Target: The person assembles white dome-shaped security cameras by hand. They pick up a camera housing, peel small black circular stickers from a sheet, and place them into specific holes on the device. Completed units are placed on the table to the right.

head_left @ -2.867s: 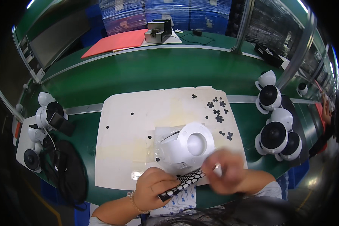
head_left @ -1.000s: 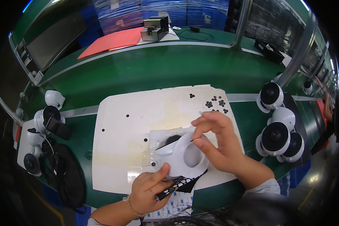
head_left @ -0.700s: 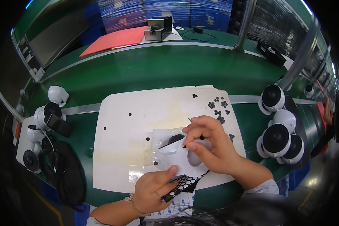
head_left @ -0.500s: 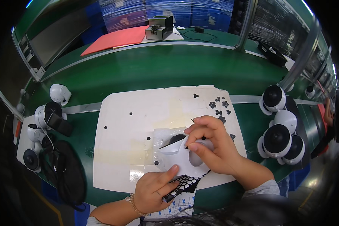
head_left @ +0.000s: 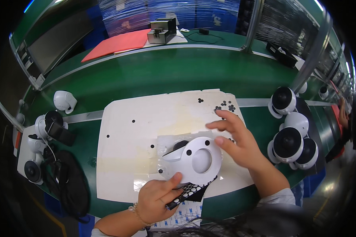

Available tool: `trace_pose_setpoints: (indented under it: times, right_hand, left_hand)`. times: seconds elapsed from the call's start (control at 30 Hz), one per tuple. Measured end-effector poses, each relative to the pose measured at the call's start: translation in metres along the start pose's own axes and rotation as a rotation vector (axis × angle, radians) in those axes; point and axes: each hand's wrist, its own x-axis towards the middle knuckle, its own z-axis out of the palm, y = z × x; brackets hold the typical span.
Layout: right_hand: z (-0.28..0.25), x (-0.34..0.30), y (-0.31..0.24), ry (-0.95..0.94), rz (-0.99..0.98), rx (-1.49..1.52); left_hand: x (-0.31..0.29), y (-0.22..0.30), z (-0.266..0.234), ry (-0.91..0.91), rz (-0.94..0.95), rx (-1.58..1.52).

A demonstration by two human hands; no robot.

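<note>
A white camera (head_left: pixel 178 170) lies on the cardboard sheet in front of me, its round ring-shaped base facing up, with black dots (head_left: pixel 189 153) stuck on the rim. Part of its dark front shows behind the base. My left hand (head_left: pixel 158 199) is closed on a black perforated sticker sheet (head_left: pixel 190 193) with pale round spots, while its index finger rests against the base's lower left edge. To the right of the base, my right hand (head_left: pixel 239 140) is raised with fingers spread, touching nothing that I can make out.
Loose black dots and clusters (head_left: pixel 231 107) lie on the white cardboard (head_left: pixel 118 158). White cameras stand at the right (head_left: pixel 290 144) and left (head_left: pixel 35 142), beside a black pouch (head_left: pixel 69 181) with a cable. Patterned backing paper (head_left: pixel 182 217) lies under my left hand. A metal block (head_left: pixel 160 33) stands behind.
My right hand has moved off the base, up and right, and its fingers have spread. A black dot now shows on the upper rim where the fingers were. The left hand keeps its hold.
</note>
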Motion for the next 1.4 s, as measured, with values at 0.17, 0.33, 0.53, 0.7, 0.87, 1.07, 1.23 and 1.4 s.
trace_pose_setpoints:
  times: [0.17, 0.33, 0.53, 0.7, 0.87, 1.07, 1.23, 1.4]
  right_hand:
    - [-0.005, 0.008, 0.016, -0.216, 0.298, 0.615]
    - [0.0, 0.013, 0.01, -0.24, 0.271, 0.65]
    - [0.01, 0.003, 0.018, -0.145, 0.114, 0.386]
    - [0.009, -0.003, 0.005, 0.027, -0.076, -0.087]
    - [0.001, -0.018, -0.012, 0.136, -0.284, -0.411]
    - [0.023, -0.044, -0.016, -0.023, -0.262, -0.288]
    - [0.032, -0.043, -0.016, -0.097, -0.194, -0.201]
    - [0.033, -0.043, -0.012, -0.131, -0.187, -0.208]
  left_hand:
    - [0.0, 0.0, 0.001, -0.011, -0.013, -0.001]
    - [-0.003, 0.0, 0.001, -0.001, -0.017, 0.008]
    - [-0.001, 0.0, 0.002, -0.011, -0.008, -0.022]
    - [0.0, 0.002, 0.001, -0.006, -0.012, -0.004]
    - [-0.005, -0.001, 0.008, 0.047, -0.021, -0.127]
    - [0.003, 0.004, 0.014, 0.061, 0.123, -0.193]
    - [0.008, 0.004, 0.013, 0.042, 0.065, -0.106]
    - [0.007, -0.001, 0.014, 0.048, 0.03, -0.163]
